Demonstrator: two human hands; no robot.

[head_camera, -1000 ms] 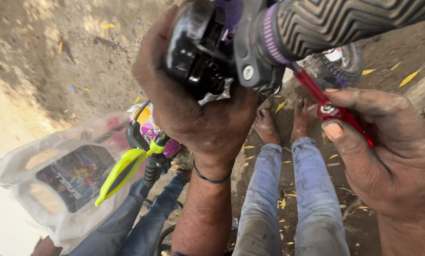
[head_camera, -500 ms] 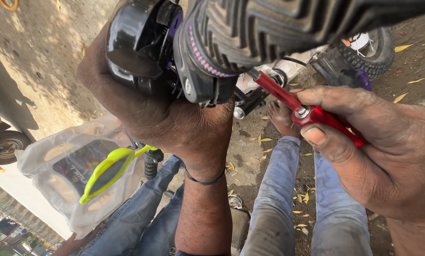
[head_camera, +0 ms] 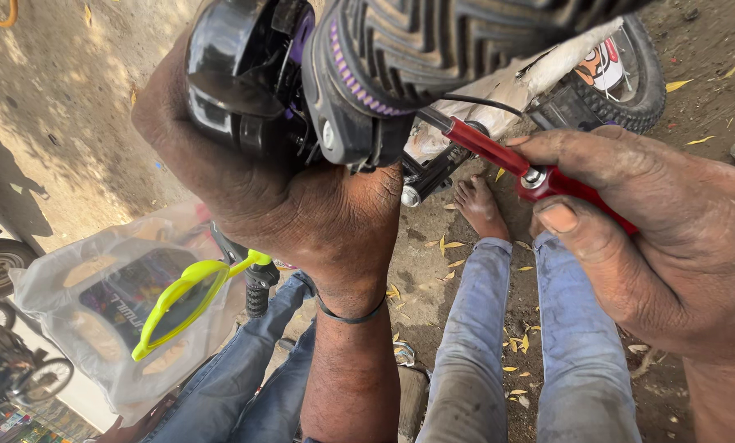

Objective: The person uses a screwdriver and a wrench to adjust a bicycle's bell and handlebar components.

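Red plastic, the handle of a screwdriver [head_camera: 548, 180], gripped in the right hand [head_camera: 671, 254]; fingers [head_camera: 585, 148] closed over the top of the handle, thumb [head_camera: 560, 221] pressed along its underside; the metal shaft runs up and to the left, its tip hidden behind the black housing of a handlebar control [head_camera: 359, 139]; whether the tip is seated in a screw cannot be told. Left hand [head_camera: 293, 205], dark with grime, wrapped tight around the black and purple control assembly [head_camera: 252, 90] from below; its fingers mostly hidden behind the part, the back of the hand toward the camera; a thin black band [head_camera: 351, 316] round the wrist. Just beside the assembly, to its right, a ribbed black rubber grip [head_camera: 449, 41] with a purple-beaded collar, very close to the lens and filling the top of the view. Below and between the two hands, a second person's legs in blue jeans [head_camera: 474, 353], one bare foot [head_camera: 478, 205] on the dirt ground [head_camera: 72, 107]. To the lower left, a yellow-green lever-shaped part [head_camera: 178, 299] against a clear plastic bag [head_camera: 64, 303] holding dark packaged goods. At the upper right, a knobbed tyre [head_camera: 630, 90] standing on the ground, scattered yellow leaves [head_camera: 679, 84] near it.
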